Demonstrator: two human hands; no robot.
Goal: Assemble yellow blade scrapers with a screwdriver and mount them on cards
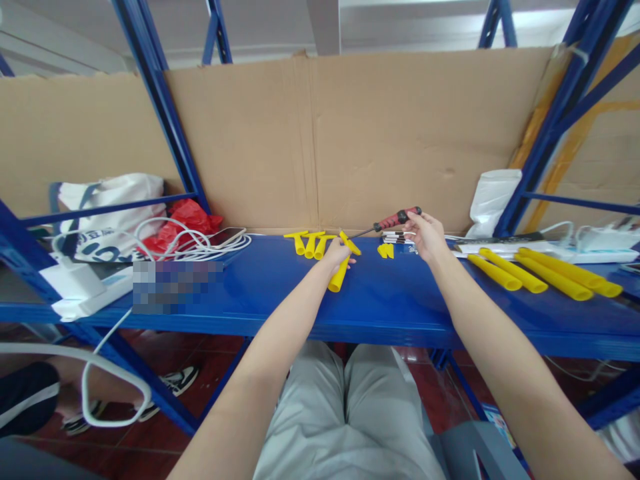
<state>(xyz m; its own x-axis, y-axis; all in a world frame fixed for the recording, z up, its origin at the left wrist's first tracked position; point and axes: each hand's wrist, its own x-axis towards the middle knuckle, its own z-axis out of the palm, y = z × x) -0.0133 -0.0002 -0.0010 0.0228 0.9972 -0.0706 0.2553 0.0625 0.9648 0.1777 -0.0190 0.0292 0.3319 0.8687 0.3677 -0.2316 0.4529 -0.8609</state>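
Note:
My left hand (pixel 336 254) is closed around a yellow T-shaped part (pixel 339 277), a hollow tube with a crosspiece at its far end. A red and black screwdriver (pixel 393 220) is gripped by the end of its handle in my right hand (pixel 428 235). Its shaft slants down to the left, and the tip reaches the crosspiece; whether it sits in a screw is too small to tell. Several similar yellow T-shaped parts (pixel 310 247) lie just left of my left hand. Small loose yellow pieces (pixel 385 251) rest on the blue shelf (pixel 280 293) between my hands.
Several yellow tubes (pixel 555 273) lie at the right. A coiled white cable (pixel 210 243), a red plastic bag (pixel 193 217) and a white cloth bag (pixel 120 200) are at the left. Cardboard (pixel 400 127) stands along the back between blue posts (pixel 555 107). A person's shoe (pixel 175 383) shows lower left.

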